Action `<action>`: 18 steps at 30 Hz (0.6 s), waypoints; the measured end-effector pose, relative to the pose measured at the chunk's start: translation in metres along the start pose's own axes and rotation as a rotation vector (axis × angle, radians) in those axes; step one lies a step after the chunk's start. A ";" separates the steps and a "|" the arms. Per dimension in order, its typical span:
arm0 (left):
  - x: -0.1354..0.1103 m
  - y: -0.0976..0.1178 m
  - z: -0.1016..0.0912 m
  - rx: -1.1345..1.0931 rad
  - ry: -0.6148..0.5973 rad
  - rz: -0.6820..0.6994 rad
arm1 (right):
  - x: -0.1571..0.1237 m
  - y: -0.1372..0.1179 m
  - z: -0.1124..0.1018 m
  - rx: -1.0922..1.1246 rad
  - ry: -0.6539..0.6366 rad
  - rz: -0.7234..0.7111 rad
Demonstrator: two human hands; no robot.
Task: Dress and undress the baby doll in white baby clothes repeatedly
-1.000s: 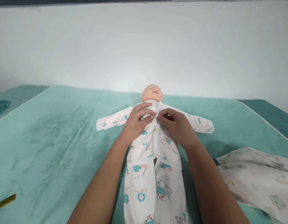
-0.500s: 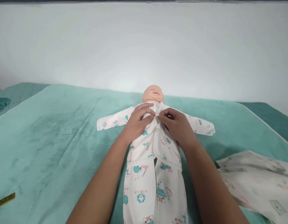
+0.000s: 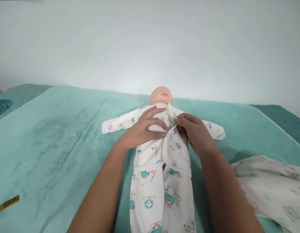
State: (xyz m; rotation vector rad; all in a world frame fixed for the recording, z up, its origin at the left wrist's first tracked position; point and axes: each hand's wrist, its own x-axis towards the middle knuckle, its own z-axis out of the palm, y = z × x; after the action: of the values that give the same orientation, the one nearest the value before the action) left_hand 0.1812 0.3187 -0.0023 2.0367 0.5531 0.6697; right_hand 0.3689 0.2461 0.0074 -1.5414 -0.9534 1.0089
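A baby doll [image 3: 161, 94] lies on its back on a teal blanket [image 3: 55, 139], arms spread, dressed in a white printed shirt [image 3: 174, 150] and matching trousers [image 3: 152, 197]. My left hand [image 3: 143, 127] rests on the doll's chest, fingers stretched flat on the left side of the shirt. My right hand [image 3: 194, 132] pinches the edge of the shirt's right front panel near the collar, just above a small button [image 3: 168, 136]. The two hands almost touch at the shirt's opening.
A folded white printed cloth [image 3: 271, 187] lies on the blanket at the right. A yellow tag [image 3: 6, 204] sits at the lower left edge. A darker teal cover [image 3: 281, 118] shows beyond the blanket's right edge, and a white wall stands behind.
My left hand has flattened on the doll's chest. My right hand has shifted slightly right and up, holding the shirt's panel edge; the button below it now shows.
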 end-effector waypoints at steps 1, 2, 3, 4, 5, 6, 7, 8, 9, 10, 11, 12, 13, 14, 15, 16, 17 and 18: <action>-0.001 0.002 -0.001 0.028 -0.048 0.001 | -0.002 -0.003 -0.001 -0.071 -0.012 -0.014; -0.002 0.004 -0.002 0.061 -0.077 0.003 | -0.005 -0.006 -0.002 -0.151 -0.023 -0.031; -0.003 0.006 -0.003 0.094 -0.088 0.005 | -0.009 -0.009 -0.003 -0.235 -0.045 -0.046; -0.003 0.007 -0.003 0.125 -0.088 0.009 | -0.012 -0.012 -0.003 -0.321 -0.083 -0.060; -0.002 0.007 -0.003 0.149 -0.086 0.012 | -0.016 -0.015 -0.004 -0.405 -0.134 -0.076; -0.002 0.007 -0.002 0.162 -0.083 0.011 | -0.020 -0.018 -0.004 -0.486 -0.194 -0.095; -0.001 0.007 -0.001 0.167 -0.079 0.007 | -0.024 -0.020 -0.004 -0.563 -0.252 -0.116; -0.001 0.008 0.000 0.167 -0.073 0.000 | -0.027 -0.022 -0.004 -0.633 -0.297 -0.135; -0.001 0.008 0.001 0.166 -0.069 -0.009 | -0.030 -0.023 -0.003 -0.696 -0.319 -0.152; -0.001 0.008 0.001 0.166 -0.065 -0.017 | -0.033 -0.023 -0.003 -0.752 -0.322 -0.167; -0.001 0.009 0.002 0.166 -0.061 -0.024 | -0.035 -0.023 -0.002 -0.797 -0.315 -0.181; -0.001 0.009 0.003 0.167 -0.057 -0.029 | -0.036 -0.022 -0.001 -0.830 -0.306 -0.193; -0.001 0.010 0.003 0.168 -0.056 -0.031 | -0.037 -0.022 -0.001 -0.852 -0.300 -0.202; -0.001 0.010 0.003 0.167 -0.054 -0.032 | -0.037 -0.021 -0.001 -0.863 -0.299 -0.211; -0.002 0.010 0.003 0.167 -0.054 -0.031 | -0.036 -0.021 -0.002 -0.862 -0.307 -0.217; -0.002 0.010 0.003 0.167 -0.054 -0.028 | -0.034 -0.021 -0.003 -0.851 -0.323 -0.218; -0.002 0.010 0.003 0.169 -0.056 -0.023 | -0.033 -0.021 -0.005 -0.830 -0.349 -0.216; -0.002 0.010 0.003 0.172 -0.057 -0.017 | -0.031 -0.021 -0.007 -0.802 -0.379 -0.211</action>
State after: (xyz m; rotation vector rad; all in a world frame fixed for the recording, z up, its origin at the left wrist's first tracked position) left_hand 0.1829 0.3111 0.0048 2.2015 0.6119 0.5681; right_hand 0.3635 0.2185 0.0329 -1.8501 -1.9106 0.8138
